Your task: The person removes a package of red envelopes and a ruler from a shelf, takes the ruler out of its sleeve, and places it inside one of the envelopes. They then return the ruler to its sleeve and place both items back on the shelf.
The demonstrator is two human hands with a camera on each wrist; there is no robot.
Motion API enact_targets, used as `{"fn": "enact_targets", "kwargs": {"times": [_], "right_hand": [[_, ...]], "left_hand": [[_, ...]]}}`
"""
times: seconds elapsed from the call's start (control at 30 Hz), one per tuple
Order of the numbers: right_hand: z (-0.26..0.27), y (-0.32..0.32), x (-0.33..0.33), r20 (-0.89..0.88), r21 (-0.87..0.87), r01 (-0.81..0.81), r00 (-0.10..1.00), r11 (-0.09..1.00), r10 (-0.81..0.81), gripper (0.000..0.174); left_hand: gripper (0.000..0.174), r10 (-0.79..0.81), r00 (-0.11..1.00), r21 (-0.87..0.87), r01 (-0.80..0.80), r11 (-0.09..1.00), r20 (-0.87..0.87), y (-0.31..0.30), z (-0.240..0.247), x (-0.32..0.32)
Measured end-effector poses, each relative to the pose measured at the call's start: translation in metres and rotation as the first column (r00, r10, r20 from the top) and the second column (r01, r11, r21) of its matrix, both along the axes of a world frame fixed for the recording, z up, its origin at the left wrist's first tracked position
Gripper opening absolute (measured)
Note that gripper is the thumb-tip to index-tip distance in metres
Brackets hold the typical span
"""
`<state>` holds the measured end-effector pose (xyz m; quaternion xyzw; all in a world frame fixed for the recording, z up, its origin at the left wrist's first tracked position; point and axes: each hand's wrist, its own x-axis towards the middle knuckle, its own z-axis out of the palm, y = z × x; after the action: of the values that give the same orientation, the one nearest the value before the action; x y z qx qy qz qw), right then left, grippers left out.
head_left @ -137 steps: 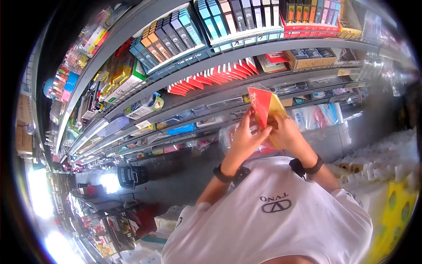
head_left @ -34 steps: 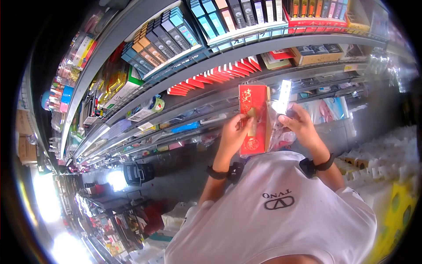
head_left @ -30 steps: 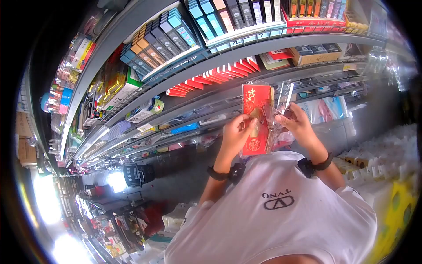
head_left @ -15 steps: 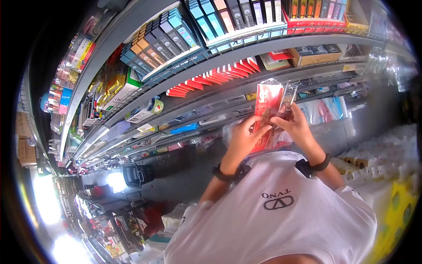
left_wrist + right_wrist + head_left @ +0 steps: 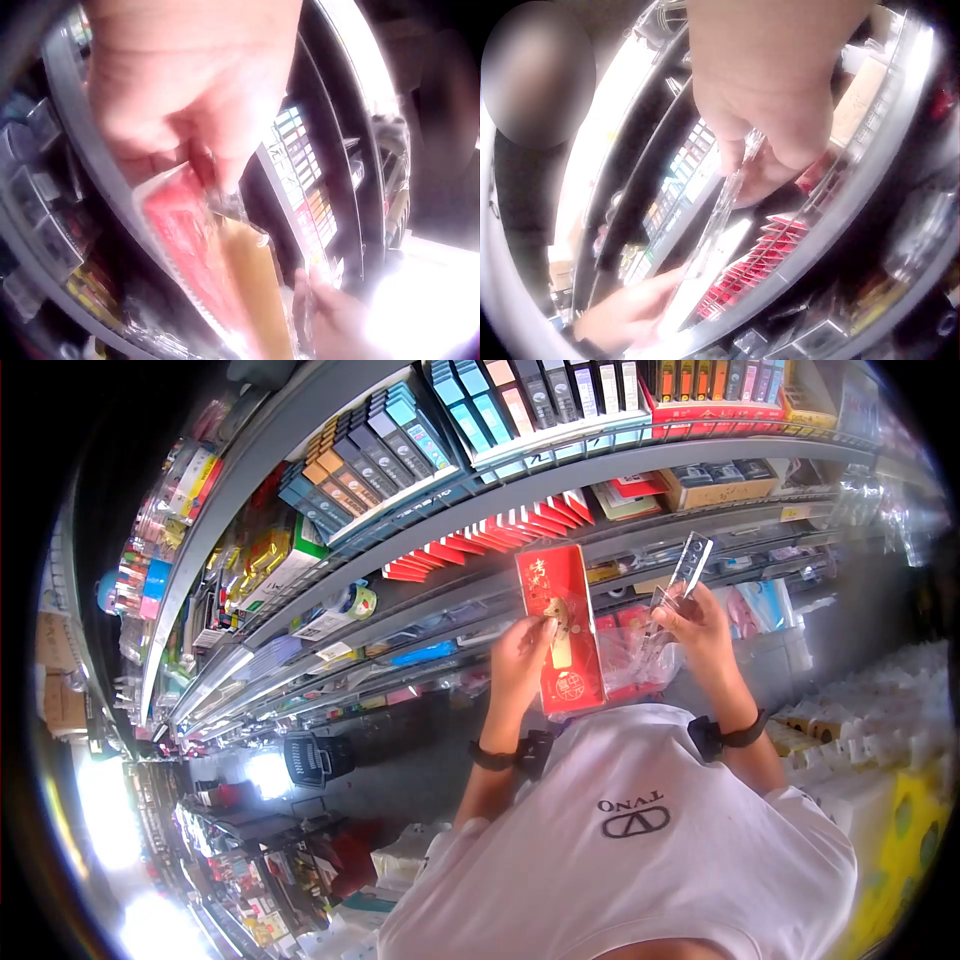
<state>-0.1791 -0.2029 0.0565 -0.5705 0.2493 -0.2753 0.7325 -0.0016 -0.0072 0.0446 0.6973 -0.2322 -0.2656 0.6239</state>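
Head view: the left hand (image 5: pixel 522 650) pinches the red packet (image 5: pixel 577 645) near one long side, in front of the shelves (image 5: pixel 500 493); the right hand (image 5: pixel 702 628) pinches a clear pack (image 5: pixel 692 563), well apart from it. Left wrist view: the fingers curl tightly at the packet's edge; a light pinch should avoid creasing it. Right wrist view: thumb and fingers grip the pack narrowly; holding edges likely keeps its face readable.

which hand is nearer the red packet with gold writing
Left: the left hand grips the red packet; the right hand is apart, to its right, holding clear plastic.
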Motion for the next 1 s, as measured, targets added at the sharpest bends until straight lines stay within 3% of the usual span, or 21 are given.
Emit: {"fn": "enact_targets", "kwargs": {"times": [0.23,0.43,0.63,0.7,0.83,1.0], "right_hand": [[-0.002,0.001,-0.001,-0.05,0.026,-0.019,0.999,0.999,0.02,0.023],[-0.001,0.004,0.001,-0.051,0.086,-0.033,0.998,0.996,0.038,0.023],[0.011,0.013,0.006,-0.079,0.04,-0.186,0.979,0.982,0.189,0.03],[0.007,0.019,0.012,-0.107,-0.138,-0.138,0.987,0.981,0.124,0.033],[0.01,0.021,0.018,-0.292,-0.404,-0.13,0.956,0.906,0.007,0.043],[0.015,0.029,0.024,-0.446,-0.522,-0.152,0.887,0.839,-0.117,0.052]], "left_hand": [[0.026,-0.036,0.999,0.002,0.036,0.999,0.027,0.006,-0.012,0.002],[0.021,-0.218,0.976,0.049,0.218,0.975,-0.001,0.008,-0.015,-0.005],[0.023,-0.326,0.944,0.087,0.321,0.943,0.05,-0.004,0.002,-0.02],[0.024,-0.384,0.922,0.106,0.387,0.916,-0.045,-0.006,-0.002,-0.021],[0.028,-0.385,0.923,0.066,0.386,0.92,-0.025,-0.012,-0.002,-0.03],[0.028,-0.352,0.936,0.094,0.349,0.933,0.02,-0.014,-0.004,-0.036]]}}
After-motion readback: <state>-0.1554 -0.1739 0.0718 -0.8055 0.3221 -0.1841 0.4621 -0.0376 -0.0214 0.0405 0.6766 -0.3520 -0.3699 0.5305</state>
